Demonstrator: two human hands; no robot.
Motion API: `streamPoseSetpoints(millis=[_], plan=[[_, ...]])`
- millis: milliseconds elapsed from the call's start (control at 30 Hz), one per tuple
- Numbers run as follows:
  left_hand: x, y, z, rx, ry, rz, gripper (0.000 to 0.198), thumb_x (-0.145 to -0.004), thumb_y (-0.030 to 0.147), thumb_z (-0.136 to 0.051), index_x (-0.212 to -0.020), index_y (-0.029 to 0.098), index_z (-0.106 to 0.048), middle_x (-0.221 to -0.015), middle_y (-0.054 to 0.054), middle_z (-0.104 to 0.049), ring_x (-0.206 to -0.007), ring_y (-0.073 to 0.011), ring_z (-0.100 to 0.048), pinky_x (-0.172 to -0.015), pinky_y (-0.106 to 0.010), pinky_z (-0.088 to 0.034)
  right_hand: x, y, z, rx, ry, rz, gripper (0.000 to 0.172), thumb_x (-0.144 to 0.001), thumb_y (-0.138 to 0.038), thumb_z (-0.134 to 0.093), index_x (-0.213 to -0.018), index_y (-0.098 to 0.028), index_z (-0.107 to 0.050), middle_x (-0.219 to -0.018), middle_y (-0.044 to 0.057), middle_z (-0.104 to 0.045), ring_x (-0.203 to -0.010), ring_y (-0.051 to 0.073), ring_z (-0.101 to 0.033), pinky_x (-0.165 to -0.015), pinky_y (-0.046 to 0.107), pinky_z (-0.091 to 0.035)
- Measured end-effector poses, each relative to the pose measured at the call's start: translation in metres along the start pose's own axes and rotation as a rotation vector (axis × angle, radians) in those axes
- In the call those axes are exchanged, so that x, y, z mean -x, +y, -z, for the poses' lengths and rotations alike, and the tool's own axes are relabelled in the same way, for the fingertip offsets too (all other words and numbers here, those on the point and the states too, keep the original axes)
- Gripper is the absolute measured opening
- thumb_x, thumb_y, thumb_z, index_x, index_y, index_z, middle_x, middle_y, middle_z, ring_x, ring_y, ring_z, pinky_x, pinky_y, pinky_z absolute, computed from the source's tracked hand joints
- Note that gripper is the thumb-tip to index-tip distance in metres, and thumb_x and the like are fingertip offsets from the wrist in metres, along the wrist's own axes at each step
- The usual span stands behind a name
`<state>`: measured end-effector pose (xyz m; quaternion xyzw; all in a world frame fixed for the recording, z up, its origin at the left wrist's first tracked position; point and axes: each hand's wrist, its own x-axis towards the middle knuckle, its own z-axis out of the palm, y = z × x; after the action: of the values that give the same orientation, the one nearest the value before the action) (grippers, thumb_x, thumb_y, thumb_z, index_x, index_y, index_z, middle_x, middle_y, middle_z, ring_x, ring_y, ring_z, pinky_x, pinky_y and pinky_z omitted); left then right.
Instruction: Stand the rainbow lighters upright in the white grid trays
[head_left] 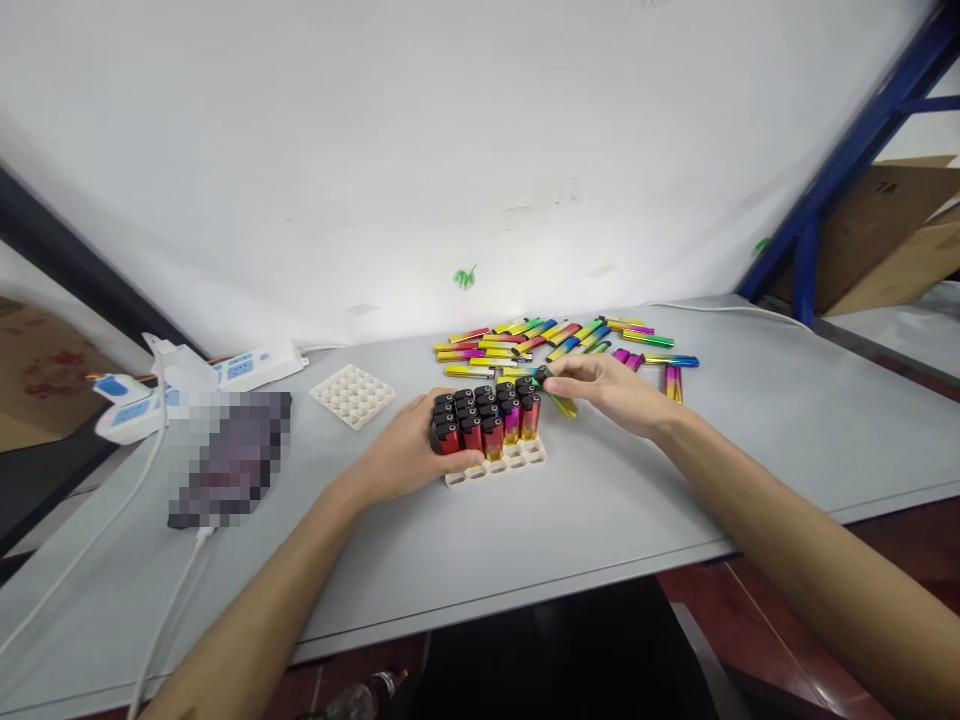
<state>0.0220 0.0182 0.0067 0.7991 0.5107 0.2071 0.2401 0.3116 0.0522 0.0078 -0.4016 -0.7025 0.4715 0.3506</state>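
Observation:
Several black-topped lighters [493,438] in red, purple and gold stand upright in close rows in a cream holed tray [517,462]. My left hand [405,448] is wrapped around the left side of this group, its thumb across the front of the lighters and its other fingers partly hidden behind. My right hand [604,388] pinches a green-and-yellow lighter [562,402] by its dark top, tilted, just right of the tray. Behind both hands lies a loose pile of shiny multicoloured lighters [540,338].
A second cream holed tray [352,395] lies at the left. Beyond it is a white power strip [255,370] with cables. A blurred dark object [232,460] with a white cable lies on the grey table [420,580]. Cardboard boxes [877,230] stand at the far right, behind a blue frame [806,260].

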Motion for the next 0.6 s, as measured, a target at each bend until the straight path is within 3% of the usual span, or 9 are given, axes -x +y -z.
streamPoseSetpoints(millis=[167,333,600], plan=[[0.000,0.000,0.000,-0.014,0.011,-0.019,0.059,-0.076,0.049,-0.075,-0.126,0.027,-0.055,-0.123,-0.002,-0.067,-0.114,-0.0285,-0.064,-0.096,-0.039,-0.050,0.003,-0.005,0.006,0.007,-0.044,0.026,0.032,-0.083,-0.047,-0.071,-0.070,-0.020,-0.060,-0.068,-0.003,-0.051,-0.065,0.012,-0.045,-0.064,0.030,-0.035],[0.001,0.001,0.000,-0.024,0.008,-0.006,0.057,-0.076,0.048,-0.075,-0.126,0.026,-0.055,-0.121,-0.002,-0.068,-0.112,-0.0283,-0.064,-0.095,-0.040,-0.051,0.005,-0.009,-0.007,-0.025,-0.049,-0.017,0.030,-0.074,-0.041,-0.081,-0.085,-0.020,-0.063,-0.069,-0.002,-0.062,-0.062,0.013,-0.055,-0.059,0.028,-0.041],[0.000,0.000,0.000,-0.014,0.002,-0.017,0.057,-0.077,0.048,-0.075,-0.125,0.026,-0.055,-0.120,-0.002,-0.068,-0.110,-0.0274,-0.065,-0.094,-0.039,-0.051,0.012,-0.012,-0.027,0.193,0.059,0.164,0.029,-0.076,-0.039,-0.080,-0.084,-0.019,-0.061,-0.074,0.001,-0.067,-0.064,0.014,-0.063,-0.061,0.028,-0.049]])
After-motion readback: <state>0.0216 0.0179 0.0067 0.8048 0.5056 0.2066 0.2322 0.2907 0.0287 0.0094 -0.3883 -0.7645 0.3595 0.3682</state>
